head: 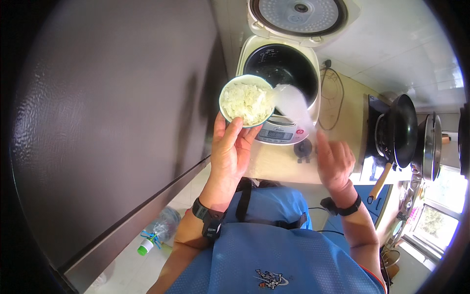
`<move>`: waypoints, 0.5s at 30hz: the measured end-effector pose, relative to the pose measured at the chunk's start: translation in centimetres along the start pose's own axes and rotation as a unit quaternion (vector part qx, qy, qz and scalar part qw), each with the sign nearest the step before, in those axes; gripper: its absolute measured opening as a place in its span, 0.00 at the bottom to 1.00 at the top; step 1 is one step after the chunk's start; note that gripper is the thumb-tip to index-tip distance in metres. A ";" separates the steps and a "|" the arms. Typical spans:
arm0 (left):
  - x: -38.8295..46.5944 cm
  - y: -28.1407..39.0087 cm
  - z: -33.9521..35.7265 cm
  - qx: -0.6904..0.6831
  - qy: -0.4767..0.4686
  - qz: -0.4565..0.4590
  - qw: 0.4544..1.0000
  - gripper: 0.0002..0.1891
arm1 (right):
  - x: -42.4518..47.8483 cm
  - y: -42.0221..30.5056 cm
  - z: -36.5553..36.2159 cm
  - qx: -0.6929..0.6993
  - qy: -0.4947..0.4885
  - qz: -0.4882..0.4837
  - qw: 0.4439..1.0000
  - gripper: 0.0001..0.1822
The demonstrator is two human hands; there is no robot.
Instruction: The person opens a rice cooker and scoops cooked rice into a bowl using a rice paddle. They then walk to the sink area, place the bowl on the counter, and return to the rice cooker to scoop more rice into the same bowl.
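Observation:
My left hand [233,143] holds a small white bowl [221,96] with a dark rim, heaped with cooked white rice [246,103]. The thumb lies at its near rim, the fingers beneath. My right hand [335,161] is closed on the handle end of a pale translucent rice paddle [293,104], blurred, its blade by the bowl's right edge. Behind both stands a white Midea rice cooker [282,136], its lid [301,16] raised. The dark inner pot [282,66] shows a few grains; the bowl and paddle cover part of it.
A large grey-brown panel [128,92] rises on the left. Right of the cooker, a power cord [343,92] lies on the pale counter [282,165]. Farther right, a black wok [404,128] with a wooden handle stands by the stove. A clear plastic container [165,224] is on the floor.

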State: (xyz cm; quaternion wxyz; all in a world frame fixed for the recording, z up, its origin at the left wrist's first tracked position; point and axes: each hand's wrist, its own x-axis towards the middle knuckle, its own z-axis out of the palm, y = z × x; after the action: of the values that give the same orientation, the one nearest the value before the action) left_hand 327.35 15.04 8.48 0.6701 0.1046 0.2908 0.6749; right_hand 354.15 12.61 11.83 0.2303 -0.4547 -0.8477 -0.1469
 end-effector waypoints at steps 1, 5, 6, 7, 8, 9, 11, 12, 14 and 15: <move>0.0 0.1 -0.1 -0.004 -0.004 0.000 1.000 0.32 | 0.0 0.1 -0.1 0.003 0.006 0.013 1.000 0.36; 0.2 0.1 -0.6 -0.001 -0.006 -0.001 1.000 0.32 | 0.5 -0.1 -0.1 0.027 0.024 0.036 0.999 0.35; 0.2 0.2 -0.7 0.006 -0.003 -0.002 1.000 0.32 | 0.8 -0.5 0.0 0.030 0.027 0.032 0.999 0.35; 0.3 0.2 -0.9 -0.008 -0.007 -0.011 1.000 0.31 | 1.1 -0.9 0.1 0.033 0.029 0.027 0.999 0.36; 0.3 0.2 -1.2 -0.022 -0.012 -0.020 0.999 0.30 | 1.3 -1.3 0.2 0.047 0.027 0.028 0.998 0.36; 0.3 0.2 -1.5 -0.036 -0.014 -0.030 0.999 0.30 | 1.1 -1.5 0.4 0.054 0.024 0.033 0.998 0.36; 0.3 0.1 -1.4 -0.059 -0.014 -0.041 0.997 0.30 | 0.2 -1.8 1.5 0.067 0.019 0.041 0.997 0.35; 0.3 0.1 -1.3 -0.071 -0.015 -0.046 0.996 0.30 | -0.2 -1.6 1.8 0.090 0.017 0.059 0.994 0.32; 0.5 0.1 -1.3 -0.074 -0.024 -0.036 0.996 0.31 | -1.5 -0.6 2.9 0.075 0.009 0.132 0.988 0.30; 0.5 0.1 -1.4 -0.074 -0.027 -0.033 0.996 0.31 | -1.9 -0.3 3.3 0.069 0.004 0.172 0.983 0.29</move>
State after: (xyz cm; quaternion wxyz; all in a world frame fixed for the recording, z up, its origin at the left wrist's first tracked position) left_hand 326.54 15.14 7.31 0.7056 0.0635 0.2248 0.6690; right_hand 353.97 12.57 8.03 0.2861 -0.5759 -0.7643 -0.0480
